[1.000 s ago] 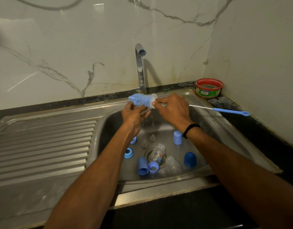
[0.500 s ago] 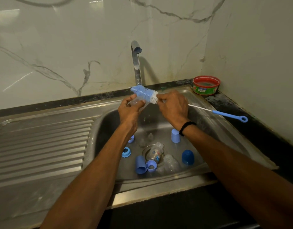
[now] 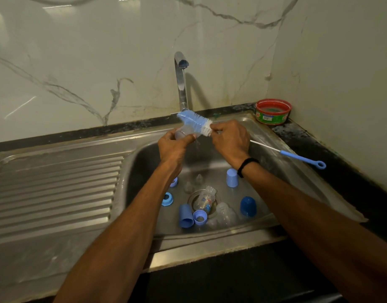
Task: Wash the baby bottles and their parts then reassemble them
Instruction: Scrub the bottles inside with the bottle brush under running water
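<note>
My left hand [image 3: 173,147] grips a clear baby bottle [image 3: 182,133] over the sink basin [image 3: 275,162]. My right hand [image 3: 230,141] grips the blue bottle brush [image 3: 194,121] just behind its bristle head, which lies across the bottle's top. The brush handle [image 3: 301,158] sticks out to the right. Water runs from the tap [image 3: 181,84]. On the basin floor lie a printed bottle [image 3: 206,201], another clear bottle [image 3: 226,214], blue caps [image 3: 248,206] [image 3: 232,177] [image 3: 185,216], blue rings [image 3: 167,199] [image 3: 200,217] and clear nipples [image 3: 193,182].
A red tub [image 3: 273,111] stands on the dark counter at the back right corner. The ribbed steel drainboard [image 3: 57,189] stretches to the left of the basin. Marble wall [image 3: 100,62] rises behind and to the right.
The brush head has tilted so its tip points up and left, and the clear bottle now shows more plainly in my left hand beneath it.
</note>
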The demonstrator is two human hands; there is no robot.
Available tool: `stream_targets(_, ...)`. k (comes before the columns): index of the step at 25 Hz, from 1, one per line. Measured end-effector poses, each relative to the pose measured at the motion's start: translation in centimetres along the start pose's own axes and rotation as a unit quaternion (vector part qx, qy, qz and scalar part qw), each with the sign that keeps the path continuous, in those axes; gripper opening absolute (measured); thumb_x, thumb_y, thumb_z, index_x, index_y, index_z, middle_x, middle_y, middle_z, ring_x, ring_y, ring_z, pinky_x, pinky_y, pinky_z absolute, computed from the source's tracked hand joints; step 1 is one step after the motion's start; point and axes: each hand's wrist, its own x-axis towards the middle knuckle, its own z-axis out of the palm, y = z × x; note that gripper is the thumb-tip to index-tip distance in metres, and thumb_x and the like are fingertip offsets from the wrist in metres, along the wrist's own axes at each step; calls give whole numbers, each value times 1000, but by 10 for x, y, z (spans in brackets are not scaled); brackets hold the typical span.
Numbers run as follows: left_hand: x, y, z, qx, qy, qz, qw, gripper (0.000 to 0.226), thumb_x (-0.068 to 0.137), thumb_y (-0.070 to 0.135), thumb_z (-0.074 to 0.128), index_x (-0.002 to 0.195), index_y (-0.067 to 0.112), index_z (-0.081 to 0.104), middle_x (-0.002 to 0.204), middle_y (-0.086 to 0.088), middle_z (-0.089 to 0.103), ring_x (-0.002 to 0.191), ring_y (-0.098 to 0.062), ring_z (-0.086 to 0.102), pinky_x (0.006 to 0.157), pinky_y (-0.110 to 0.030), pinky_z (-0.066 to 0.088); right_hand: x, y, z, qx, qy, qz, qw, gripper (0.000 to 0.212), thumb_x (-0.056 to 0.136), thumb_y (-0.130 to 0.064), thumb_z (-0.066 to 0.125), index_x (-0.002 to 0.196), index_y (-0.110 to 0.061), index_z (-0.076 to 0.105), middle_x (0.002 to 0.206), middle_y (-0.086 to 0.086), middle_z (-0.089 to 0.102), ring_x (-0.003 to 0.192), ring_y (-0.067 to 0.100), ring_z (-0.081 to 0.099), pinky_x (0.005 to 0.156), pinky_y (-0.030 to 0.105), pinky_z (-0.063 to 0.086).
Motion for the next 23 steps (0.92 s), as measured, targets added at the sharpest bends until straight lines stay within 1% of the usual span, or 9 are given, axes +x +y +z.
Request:
stream_targets(2,-1,1,-1,5,5,5,1000,38,77,11,83,110,17,65,101,8,69,92,-6,67,81,-20,57,0,-1,1,19,-36,-4,999,28,90,-22,69,117,-21,72,111,2,74,98,20,68,75,18,43)
stream_targets(6,0,0,-3,17,0,17,1000,54,73,9,86,122,12,63,117,-1,69,104,-13,66,84,-22,57,1,4,-4,15,-22,17,1000,27,90,-19,67,116,-19,73,109,5,74,96,23,68,76,23,48)
stream_targets(10,1,-1,-3,1,3,16,1000,52,75,6,84,121,10,63,117,-4,68,104,-15,66,69,-11,55,2,4,-3,0,-13,27,1000,28,90,-20,66,117,-19,72,112,4,73,98,22,67,75,21,45)
stream_targets(12,-1,0,-4,2,2,29,1000,52,75,5,83,122,10,62,119,-4,68,106,-16,66,70,-11,55,0,1,-3,7,-27,18,999,28,91,-21,66,118,-19,72,112,3,73,98,22,67,75,21,44)
stream_targets(14,2,-2,-3,-4,-3,30,1000,53,75,4,83,122,12,63,120,-3,68,109,-17,65,80,-21,60,1,1,-3,0,-11,28,1000,27,91,-22,65,117,-20,72,110,3,73,96,21,67,72,21,45)
stream_targets(16,-1,-2,-5,-22,-9,26,999,54,74,1,83,123,13,62,122,-4,67,112,-19,64,89,-33,60,-3,1,0,-4,-22,23,999,27,92,-22,65,118,-20,72,110,3,73,90,16,65,66,16,41)
stream_targets(18,-2,-1,-7,-54,-1,9,998,55,76,-4,80,124,15,61,126,-4,63,114,-22,64,88,-39,61,-2,1,5,7,-38,17,999,26,91,-23,66,116,-21,73,107,2,74,85,13,63,60,15,38)
stream_targets(20,-6,-2,-7,-98,-6,-22,995,53,77,-8,76,122,17,61,128,-6,60,114,-27,63,81,-39,63,-3,5,5,1,-5,41,999,24,90,-23,67,112,-22,75,103,3,74,88,19,67,66,20,43)
stream_targets(23,-19,5,1,-129,22,-45,990,52,78,-6,77,121,16,59,127,-8,58,113,-27,63,74,-28,61,-8,5,7,-5,24,58,998,27,88,-25,69,114,-23,74,107,5,73,93,25,68,82,30,53)
